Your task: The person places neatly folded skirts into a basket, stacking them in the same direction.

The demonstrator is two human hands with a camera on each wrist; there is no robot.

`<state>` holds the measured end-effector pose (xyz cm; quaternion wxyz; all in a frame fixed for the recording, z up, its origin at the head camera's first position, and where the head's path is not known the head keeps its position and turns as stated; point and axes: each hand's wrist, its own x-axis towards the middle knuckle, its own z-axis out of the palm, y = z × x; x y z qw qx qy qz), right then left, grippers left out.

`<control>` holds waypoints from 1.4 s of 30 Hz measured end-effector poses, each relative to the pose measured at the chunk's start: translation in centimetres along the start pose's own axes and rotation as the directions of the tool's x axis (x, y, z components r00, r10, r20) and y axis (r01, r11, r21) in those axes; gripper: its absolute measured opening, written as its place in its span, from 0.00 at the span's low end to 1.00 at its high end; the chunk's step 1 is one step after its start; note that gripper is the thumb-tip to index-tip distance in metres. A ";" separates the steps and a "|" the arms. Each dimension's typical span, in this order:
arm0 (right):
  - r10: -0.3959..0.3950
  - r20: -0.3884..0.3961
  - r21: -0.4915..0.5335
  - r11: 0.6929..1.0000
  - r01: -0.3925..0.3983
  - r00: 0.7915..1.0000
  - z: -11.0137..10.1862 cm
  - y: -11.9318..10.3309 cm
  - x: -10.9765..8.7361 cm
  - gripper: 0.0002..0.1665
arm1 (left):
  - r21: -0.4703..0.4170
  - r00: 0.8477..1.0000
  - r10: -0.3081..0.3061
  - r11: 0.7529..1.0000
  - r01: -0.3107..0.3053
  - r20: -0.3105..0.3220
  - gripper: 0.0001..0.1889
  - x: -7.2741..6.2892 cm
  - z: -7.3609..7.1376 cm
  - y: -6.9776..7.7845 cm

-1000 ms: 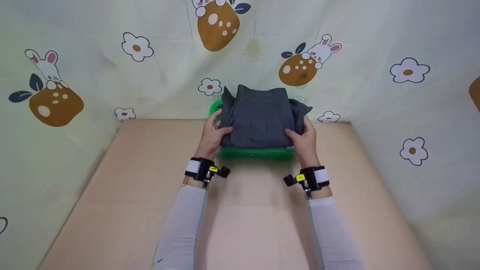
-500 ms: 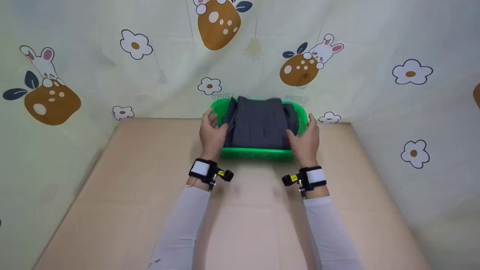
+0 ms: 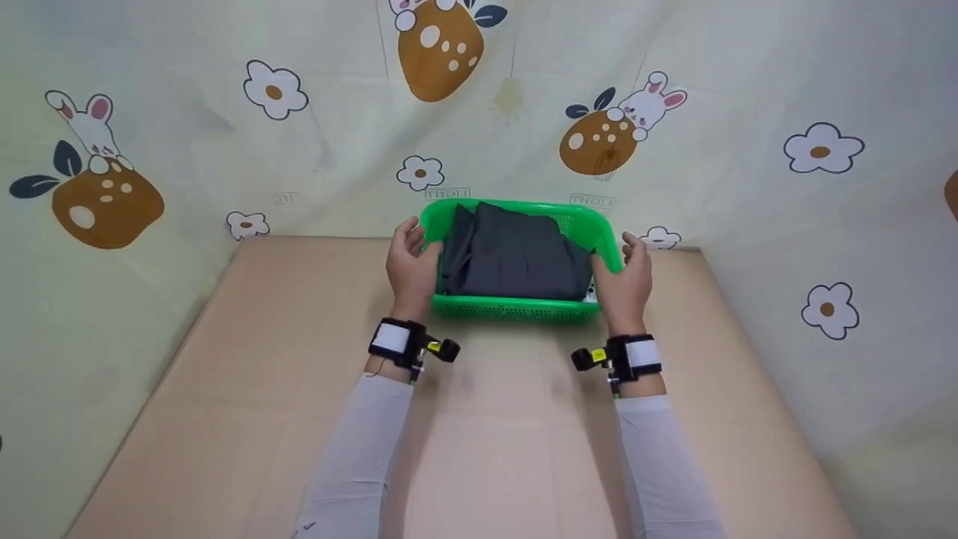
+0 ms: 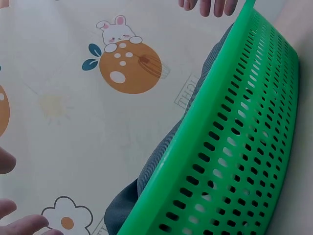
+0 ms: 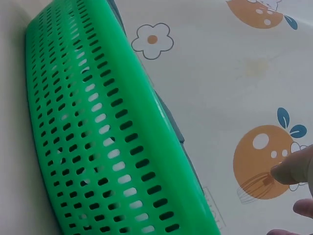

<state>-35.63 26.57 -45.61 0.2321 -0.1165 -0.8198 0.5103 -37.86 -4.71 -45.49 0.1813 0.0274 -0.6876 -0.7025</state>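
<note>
A folded dark grey garment (image 3: 516, 254) lies inside a green perforated plastic basket (image 3: 516, 308), its left part bunched upright along the basket's left side. My left hand (image 3: 412, 269) is beside the basket's left end, fingers relaxed and holding nothing. At the right end, my right hand (image 3: 627, 281) is likewise relaxed, its thumb over the rim near the garment's corner. In the left wrist view, grey cloth (image 4: 161, 159) shows just above the basket's rim (image 4: 195, 115). Fingertips of my right hand (image 5: 298, 171) appear at the edge of the right wrist view, apart from the basket wall (image 5: 98, 122).
The basket stands at the back of a tan table (image 3: 509, 449), close to a pale curtain (image 3: 337, 150) printed with rabbits, brown fruit and flowers. Black straps with small cameras (image 3: 445, 349) circle both wrists.
The garment, held above the basket by both hands a second ago, has come down into it. Both hands have let go and moved outward, and the garment's top has slumped.
</note>
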 end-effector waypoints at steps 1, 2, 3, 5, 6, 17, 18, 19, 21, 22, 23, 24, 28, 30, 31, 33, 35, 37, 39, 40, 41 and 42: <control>-0.009 0.002 0.001 1.000 0.009 1.000 0.1 0.0 0.0 0.38 | 0.001 1.000 0.004 1.000 -0.004 0.006 0.31 0.0 0.1 0.0; -0.019 0.003 0.002 1.000 0.019 1.000 0.2 0.0 0.0 0.38 | 0.003 1.000 0.008 1.000 -0.008 0.011 0.31 -0.1 0.1 0.0; -0.028 0.003 0.003 1.000 0.028 1.000 0.3 0.0 0.0 0.37 | 0.004 1.000 0.011 1.000 -0.011 0.015 0.30 -0.1 0.2 0.1; -0.041 0.003 -0.002 0.999 0.041 0.999 0.5 0.0 0.0 0.36 | 0.007 1.000 0.012 1.000 -0.012 0.019 0.30 -0.2 0.3 0.2; -0.047 0.002 -0.009 0.999 0.047 0.999 0.6 -0.1 0.0 0.36 | 0.008 1.000 0.012 1.000 -0.013 0.019 0.29 -0.3 0.4 0.2; -0.202 -0.105 0.090 0.973 0.211 0.974 0.5 -1.1 -0.2 0.27 | 0.013 0.985 0.080 0.996 -0.083 0.151 0.28 -0.4 1.1 0.0; -0.221 -0.123 0.114 0.965 0.235 0.968 0.5 -1.2 -0.2 0.26 | 0.028 0.982 0.086 0.995 -0.092 0.170 0.27 -0.4 1.1 0.0; -0.236 -0.136 0.130 0.958 0.254 0.962 0.4 -1.4 -0.2 0.25 | 0.041 0.978 0.090 0.994 -0.099 0.186 0.27 -0.3 1.1 -0.1; -0.256 -0.149 0.152 0.948 0.278 0.955 0.5 -1.5 -0.2 0.25 | 0.061 0.975 0.087 0.993 -0.101 0.203 0.26 -0.2 1.1 -0.1; -0.261 -0.149 0.155 0.946 0.284 0.954 0.5 -1.5 -0.3 0.24 | 0.068 0.975 0.084 0.993 -0.100 0.204 0.26 -0.2 1.0 -0.1; -0.265 -0.148 0.158 0.945 0.287 0.953 0.5 -1.6 -0.3 0.24 | 0.073 0.976 0.082 0.992 -0.098 0.202 0.26 -0.2 1.0 -0.1; -0.268 -0.145 0.159 0.944 0.290 0.952 0.5 -1.6 -0.3 0.24 | 0.081 0.976 0.080 0.992 -0.098 0.201 0.26 -0.2 0.9 0.0; -0.275 -0.132 0.160 0.942 0.294 0.952 0.7 -1.7 -0.1 0.24 | 0.150 0.967 0.111 0.978 -0.147 0.228 0.28 0.0 0.8 0.7; -0.277 -0.116 0.154 0.944 0.293 0.954 0.7 -1.9 -0.3 0.25 | 0.192 0.956 0.138 0.963 -0.191 0.259 0.29 0.0 0.8 1.0; -0.282 -0.103 0.151 0.944 0.295 0.954 0.8 -2.0 -0.4 0.25 | 0.211 0.949 0.149 0.954 -0.212 0.279 0.29 -0.1 0.9 1.2; -0.309 -0.064 0.145 0.938 0.315 0.949 0.8 -2.1 -0.7 0.27 | 0.253 0.928 0.168 0.932 -0.260 0.333 0.30 -0.4 1.0 1.4; -0.357 -0.006 0.143 0.924 0.354 0.934 0.8 -2.2 -1.3 0.29 | 0.314 0.894 0.185 0.891 -0.328 0.408 0.31 -1.1 1.0 1.4; -0.418 0.057 0.148 0.902 0.407 0.907 0.8 -2.0 -1.9 0.31 | 0.371 0.846 0.194 0.834 -0.409 0.496 0.32 -1.9 0.8 1.4; -0.483 0.106 0.144 0.872 0.467 0.869 0.8 -1.7 -2.4 0.32 | 0.413 0.793 0.199 0.767 -0.492 0.576 0.33 -2.9 0.5 1.3; -0.512 0.125 0.126 0.858 0.498 0.850 0.7 -1.6 -2.6 0.32 | 0.429 0.771 0.198 0.734 -0.526 0.605 0.34 -3.3 0.4 1.2; -0.541 0.139 0.104 0.841 0.531 0.830 0.6 -1.5 -2.8 0.31 | 0.445 0.754 0.190 0.707 -0.550 0.629 0.35 -3.7 0.2 1.1; -0.562 0.153 0.074 0.827 0.558 0.813 0.5 -1.4 -3.0 0.30 | 0.457 0.741 0.186 0.683 -0.569 0.645 0.35 -4.1 0.0 1.1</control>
